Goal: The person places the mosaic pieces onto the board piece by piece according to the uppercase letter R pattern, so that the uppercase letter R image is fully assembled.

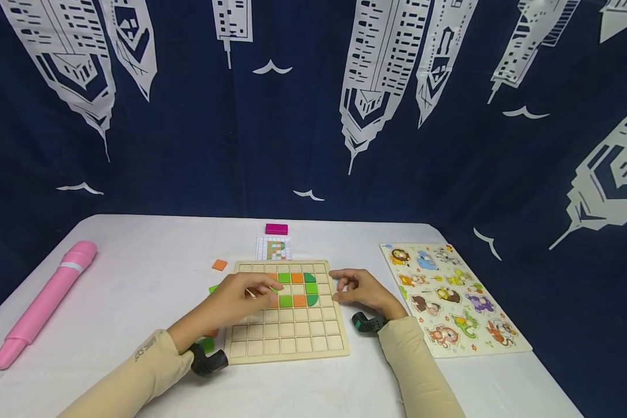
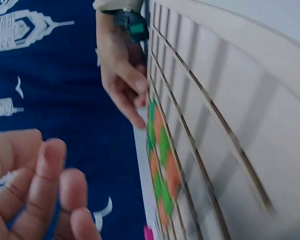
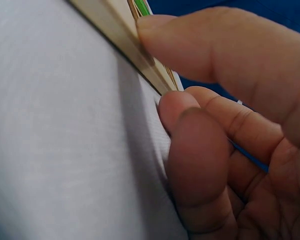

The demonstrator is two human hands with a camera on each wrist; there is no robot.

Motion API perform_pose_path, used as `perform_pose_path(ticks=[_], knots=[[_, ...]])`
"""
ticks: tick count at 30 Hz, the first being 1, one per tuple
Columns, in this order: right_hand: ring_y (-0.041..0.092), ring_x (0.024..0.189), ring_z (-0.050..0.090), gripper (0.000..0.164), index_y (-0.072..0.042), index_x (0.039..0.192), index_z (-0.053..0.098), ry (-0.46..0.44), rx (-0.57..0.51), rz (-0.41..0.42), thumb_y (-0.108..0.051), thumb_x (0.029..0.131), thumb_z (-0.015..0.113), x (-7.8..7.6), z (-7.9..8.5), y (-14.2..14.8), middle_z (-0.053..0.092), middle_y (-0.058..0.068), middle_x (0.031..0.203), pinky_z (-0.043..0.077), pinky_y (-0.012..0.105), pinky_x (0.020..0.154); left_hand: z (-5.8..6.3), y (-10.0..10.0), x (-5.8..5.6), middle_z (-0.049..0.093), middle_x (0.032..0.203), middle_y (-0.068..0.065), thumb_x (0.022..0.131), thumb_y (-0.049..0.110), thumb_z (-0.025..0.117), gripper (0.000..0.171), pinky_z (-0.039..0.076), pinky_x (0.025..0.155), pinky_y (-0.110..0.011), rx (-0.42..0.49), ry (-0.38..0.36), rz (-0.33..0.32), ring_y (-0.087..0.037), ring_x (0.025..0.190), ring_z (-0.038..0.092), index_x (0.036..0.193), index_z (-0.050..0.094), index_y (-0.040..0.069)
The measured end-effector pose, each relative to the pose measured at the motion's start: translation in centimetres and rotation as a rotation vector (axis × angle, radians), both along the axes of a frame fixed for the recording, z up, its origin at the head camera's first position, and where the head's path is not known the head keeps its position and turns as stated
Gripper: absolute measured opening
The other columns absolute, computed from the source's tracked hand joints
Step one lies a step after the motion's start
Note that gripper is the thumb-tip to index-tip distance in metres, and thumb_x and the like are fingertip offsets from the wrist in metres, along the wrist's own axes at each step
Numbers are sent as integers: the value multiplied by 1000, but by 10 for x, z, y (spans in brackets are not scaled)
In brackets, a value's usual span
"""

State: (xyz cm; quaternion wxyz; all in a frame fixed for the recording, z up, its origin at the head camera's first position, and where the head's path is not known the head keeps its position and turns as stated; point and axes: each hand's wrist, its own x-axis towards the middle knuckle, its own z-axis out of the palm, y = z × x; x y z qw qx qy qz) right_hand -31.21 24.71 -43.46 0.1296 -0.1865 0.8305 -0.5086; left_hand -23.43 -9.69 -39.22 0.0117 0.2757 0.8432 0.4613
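Note:
A wooden grid board (image 1: 287, 337) lies in the middle of the white table. Orange and green tiles (image 1: 298, 289) fill some cells in its upper part and also show in the left wrist view as tiles (image 2: 162, 165). My left hand (image 1: 240, 297) hovers over the board's left side, its fingertips at the left end of the tile group. Its fingers (image 2: 35, 190) are loosely curled and I see nothing between them. My right hand (image 1: 360, 290) is at the board's right edge. The thumb (image 3: 200, 45) presses on the rim (image 3: 115, 25) while the curled fingers (image 3: 190, 130) sit against the rim's side.
A pattern card (image 1: 274, 248) and a magenta block (image 1: 276, 229) lie behind the board. Loose orange (image 1: 219, 265) and green (image 1: 206, 343) tiles sit to its left. A pink cylinder (image 1: 47, 302) lies far left, an animal puzzle (image 1: 454, 296) at the right. A blue curtain hangs behind.

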Motion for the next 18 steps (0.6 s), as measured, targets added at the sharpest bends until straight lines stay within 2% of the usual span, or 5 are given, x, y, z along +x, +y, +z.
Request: perform_pose_path(ticks=[4, 10, 14, 18], knots=[[10, 72, 46, 62, 14, 144, 59, -6, 2, -13, 2, 88, 82, -1, -2, 0, 63, 4, 93, 40, 20, 65, -2, -29, 4, 73, 98, 5, 104, 19, 73, 24, 56, 81, -29, 8, 3, 14, -12, 90, 66, 122, 78, 4], [10, 72, 45, 62, 14, 145, 58, -1, 6, -11, 2, 89, 81, -1, -2, 0, 63, 4, 93, 39, 20, 65, -5, -68, 8, 76, 99, 1, 103, 18, 75, 27, 54, 78, -27, 22, -24, 86, -11, 88, 65, 125, 76, 2], [10, 73, 46, 61, 14, 144, 58, -2, 8, -6, 1, 89, 81, 0, -2, -1, 63, 3, 93, 39, 20, 65, -5, -82, 11, 78, 101, -2, 104, 17, 74, 26, 54, 78, -26, 31, -35, 123, -10, 88, 65, 125, 76, 2], [10, 72, 46, 62, 14, 144, 58, -8, -5, 1, 0, 89, 81, 0, -1, -1, 63, 2, 94, 40, 20, 66, -4, -88, 13, 78, 102, -3, 104, 17, 74, 26, 53, 77, -25, 37, -41, 133, -11, 87, 64, 126, 75, 2]])
